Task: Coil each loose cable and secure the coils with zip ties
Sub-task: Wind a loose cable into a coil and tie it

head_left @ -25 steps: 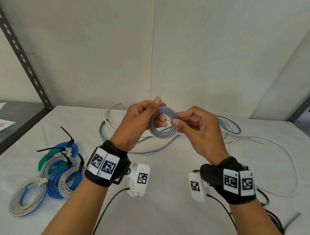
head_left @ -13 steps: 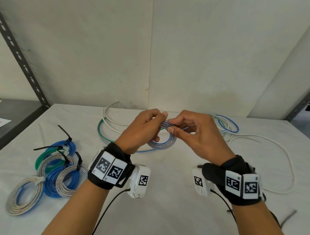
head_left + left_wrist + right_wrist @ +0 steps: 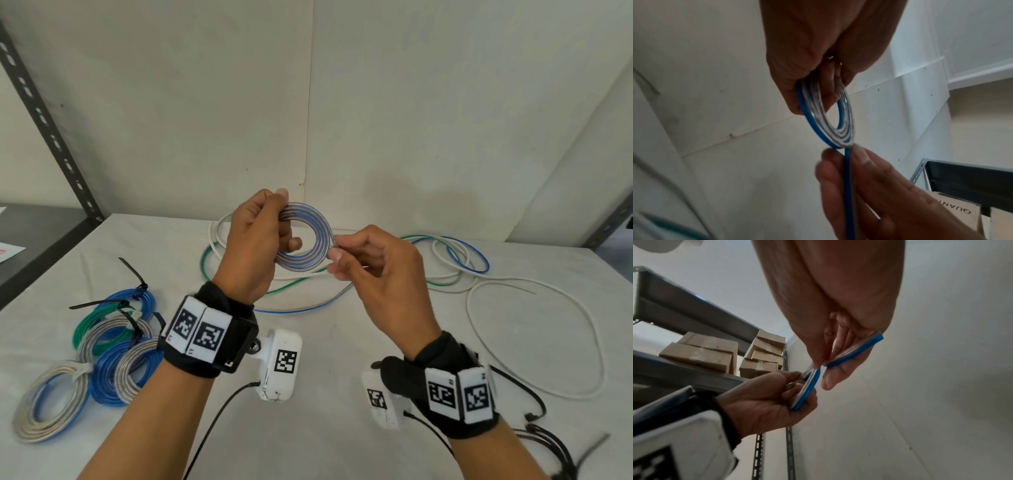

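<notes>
A small blue-and-clear cable coil (image 3: 310, 240) (image 3: 828, 120) is held up above the table. My left hand (image 3: 260, 236) grips its left side, thumb and fingers curled round the turns. My right hand (image 3: 363, 260) pinches the same cable (image 3: 846, 162) at the coil's right edge, between thumb and forefinger. The rest of that cable (image 3: 301, 306) trails down onto the table. In the right wrist view the blue cable (image 3: 857, 352) runs across my right fingers to the left hand (image 3: 764, 400).
Several tied coils (image 3: 102, 349) with black zip ties lie at the left. Loose white, green and blue cables (image 3: 452, 260) spread behind and right, with a big white loop (image 3: 534, 339). Black zip ties (image 3: 555, 445) lie near the lower right corner. A dark metal rack (image 3: 44, 116) stands at the left.
The coil has risen and turned flat-on toward me. My right hand slid from the coil's top to its right edge, still pinching the cable.
</notes>
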